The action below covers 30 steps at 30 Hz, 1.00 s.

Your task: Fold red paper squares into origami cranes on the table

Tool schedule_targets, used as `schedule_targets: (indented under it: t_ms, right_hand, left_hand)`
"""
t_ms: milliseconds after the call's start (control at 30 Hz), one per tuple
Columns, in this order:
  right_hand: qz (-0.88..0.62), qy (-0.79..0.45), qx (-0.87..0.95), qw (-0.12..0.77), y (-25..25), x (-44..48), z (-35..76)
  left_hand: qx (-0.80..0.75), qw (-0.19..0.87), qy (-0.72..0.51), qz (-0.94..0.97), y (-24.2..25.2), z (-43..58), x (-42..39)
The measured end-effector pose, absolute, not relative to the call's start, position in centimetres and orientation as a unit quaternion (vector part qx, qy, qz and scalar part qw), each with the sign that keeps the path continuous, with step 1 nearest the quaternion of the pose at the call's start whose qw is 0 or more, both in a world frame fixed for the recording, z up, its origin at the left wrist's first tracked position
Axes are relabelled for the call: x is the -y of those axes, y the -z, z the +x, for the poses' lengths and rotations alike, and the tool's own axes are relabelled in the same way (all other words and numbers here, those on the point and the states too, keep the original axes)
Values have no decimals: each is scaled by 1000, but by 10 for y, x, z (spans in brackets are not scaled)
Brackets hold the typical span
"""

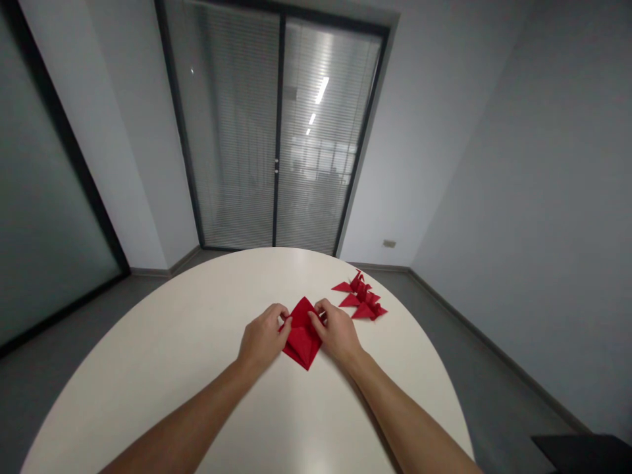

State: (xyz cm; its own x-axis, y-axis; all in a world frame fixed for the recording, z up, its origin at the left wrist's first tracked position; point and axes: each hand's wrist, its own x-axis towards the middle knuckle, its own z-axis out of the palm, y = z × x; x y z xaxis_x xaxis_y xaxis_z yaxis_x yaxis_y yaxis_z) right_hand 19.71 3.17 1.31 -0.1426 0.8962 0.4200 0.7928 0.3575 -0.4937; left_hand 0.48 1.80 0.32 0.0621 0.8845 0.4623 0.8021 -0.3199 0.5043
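A sheet of red origami paper [305, 339], folded into a diamond shape with creases, lies on the white round table in front of me. My left hand [266, 334] pinches its left edge between thumb and fingers. At the opposite edge, my right hand [336, 329] grips the paper the same way, thumb on top. The paper's upper corner points away from me and its lower corner toward me. Both side corners are partly hidden by my fingers.
Several folded red paper cranes [363, 299] stand in a cluster near the table's right far edge, just beyond my right hand. The round table [197, 329] curves off on both sides. A dark object [585, 454] sits at the lower right, and glass doors [276, 131] stand behind.
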Motion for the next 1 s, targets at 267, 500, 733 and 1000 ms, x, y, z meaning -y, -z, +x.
schedule_targets:
  t_ms: [267, 500, 733, 1000]
  right_hand:
    - [-574, -72, 742, 338, -15, -31, 195]
    - [-543, -120, 752, 353, -14, -31, 194]
    - [-493, -230, 741, 395, -9, -36, 197]
    - [-423, -349, 720, 426, 3, -48, 207]
  left_hand:
    - [-575, 87, -355, 732, -6, 8, -15]
    - [-535, 119, -364, 754, -10, 8, -11]
    - [-558, 150, -376, 724, 5, 5, -21]
    - [-533, 203, -398, 718, 15, 1, -28]
